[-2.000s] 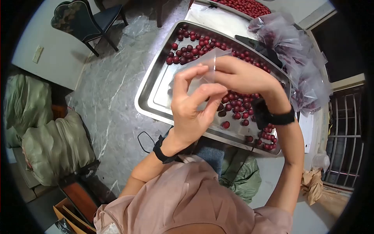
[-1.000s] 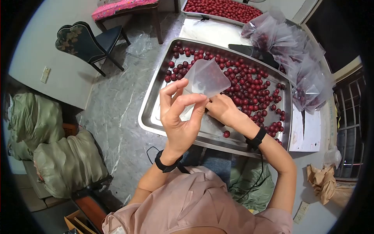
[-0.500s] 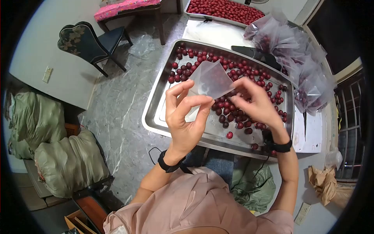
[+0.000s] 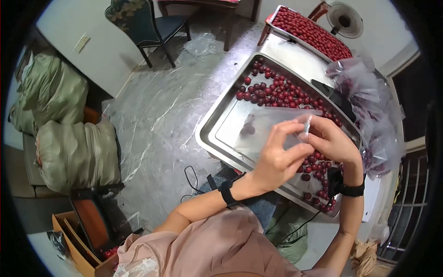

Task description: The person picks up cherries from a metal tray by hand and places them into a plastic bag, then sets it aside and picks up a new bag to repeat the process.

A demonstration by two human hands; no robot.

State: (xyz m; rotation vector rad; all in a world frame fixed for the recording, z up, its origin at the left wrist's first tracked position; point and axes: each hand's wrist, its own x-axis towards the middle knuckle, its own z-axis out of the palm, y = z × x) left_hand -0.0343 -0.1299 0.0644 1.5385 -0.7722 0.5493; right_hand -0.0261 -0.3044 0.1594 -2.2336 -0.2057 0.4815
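Over a metal tray (image 4: pixel 220 134) of dark red round fruit (image 4: pixel 281 92), both hands meet at a clear plastic bag (image 4: pixel 263 121). My left hand (image 4: pixel 279 159) comes from the lower left, its fingertips pinching the bag's right end. From the right, my right hand (image 4: pixel 334 141) pinches the same gathered end, where the plastic catches the light between the fingertips. The thin, see-through body of the bag stretches leftward over the bare part of the tray. Both wrists wear black bands.
Behind the tray is a second tray heaped with red fruit (image 4: pixel 314 34), near a fan (image 4: pixel 344 21). Filled clear bags (image 4: pixel 369 106) are piled at the right, beside a dark flat object (image 4: pixel 333 97). A chair (image 4: pixel 147 27) and green sacks (image 4: pixel 78 154) stand left.
The view has turned, so the tray sits further right. My hands have come together at one end of the bag, which now stretches flat to the left instead of standing up between them.
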